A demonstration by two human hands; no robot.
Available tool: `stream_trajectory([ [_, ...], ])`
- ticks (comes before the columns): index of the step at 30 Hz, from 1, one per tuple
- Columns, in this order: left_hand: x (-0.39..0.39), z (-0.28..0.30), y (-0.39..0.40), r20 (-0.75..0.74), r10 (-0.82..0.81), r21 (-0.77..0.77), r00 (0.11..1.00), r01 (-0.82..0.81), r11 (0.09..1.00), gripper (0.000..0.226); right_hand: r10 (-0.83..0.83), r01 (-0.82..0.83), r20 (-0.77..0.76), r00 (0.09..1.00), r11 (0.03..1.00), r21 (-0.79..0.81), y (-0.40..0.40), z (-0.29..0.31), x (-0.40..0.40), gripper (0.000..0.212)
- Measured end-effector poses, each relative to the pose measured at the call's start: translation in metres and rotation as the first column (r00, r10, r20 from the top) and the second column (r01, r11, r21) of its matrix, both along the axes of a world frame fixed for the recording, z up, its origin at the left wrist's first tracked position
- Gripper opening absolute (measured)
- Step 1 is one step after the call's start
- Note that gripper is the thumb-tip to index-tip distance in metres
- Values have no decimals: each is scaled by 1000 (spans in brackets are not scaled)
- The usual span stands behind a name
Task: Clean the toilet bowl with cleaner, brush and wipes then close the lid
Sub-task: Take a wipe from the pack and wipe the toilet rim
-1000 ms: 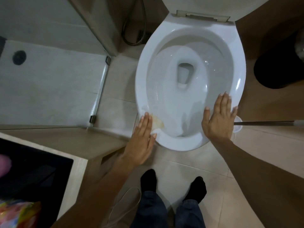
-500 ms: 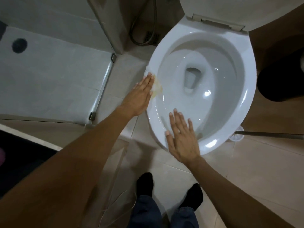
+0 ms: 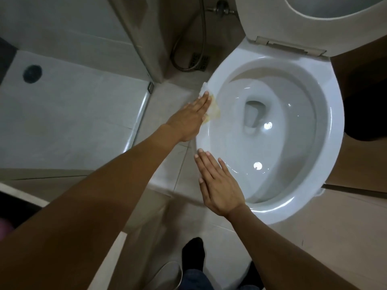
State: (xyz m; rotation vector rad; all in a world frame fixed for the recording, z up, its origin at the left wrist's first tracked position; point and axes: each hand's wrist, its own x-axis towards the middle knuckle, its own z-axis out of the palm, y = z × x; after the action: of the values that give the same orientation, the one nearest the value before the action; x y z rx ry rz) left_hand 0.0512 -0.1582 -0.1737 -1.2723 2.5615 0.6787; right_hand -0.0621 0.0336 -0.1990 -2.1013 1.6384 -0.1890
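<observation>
Left hand (image 3: 189, 118) flat, fingers straight and together, pressing a white wipe (image 3: 211, 107) onto the rim (image 3: 335, 114) of the toilet bowl. Wipe shows yellowish staining just past the fingertips; a corner pokes out above them. A flat palm likely spreads pressure so the thin wipe slides without bunching.

Right hand (image 3: 217, 185) also flat, fingers straight, lying on the near rim, below and to the right of the left hand. It holds nothing; cannot tell whether a wipe sits under it. Probably steadying the lean.

Bowl water (image 3: 270, 130) lies right of both hands. Lid (image 3: 314, 24) stands raised beyond the hands, so the rim is reachable; closing is not yet done.

Hose (image 3: 201, 38) hangs beyond the left hand. Socked foot (image 3: 193, 255) below the right hand.

Judgement: wiping stage, late in the task.
</observation>
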Motion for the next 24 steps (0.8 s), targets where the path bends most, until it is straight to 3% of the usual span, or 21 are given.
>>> stream_trajectory([
  [7, 5, -6, 7, -72, -29, -1, 997, 29, 1000, 55, -25, 24, 33, 999, 999, 37, -1, 2, 1, 61],
  [24, -69, 0, -93, 16, -137, -111, 990, 138, 984, 61, -62, 60, 113, 992, 998, 17, -1, 4, 1, 63],
])
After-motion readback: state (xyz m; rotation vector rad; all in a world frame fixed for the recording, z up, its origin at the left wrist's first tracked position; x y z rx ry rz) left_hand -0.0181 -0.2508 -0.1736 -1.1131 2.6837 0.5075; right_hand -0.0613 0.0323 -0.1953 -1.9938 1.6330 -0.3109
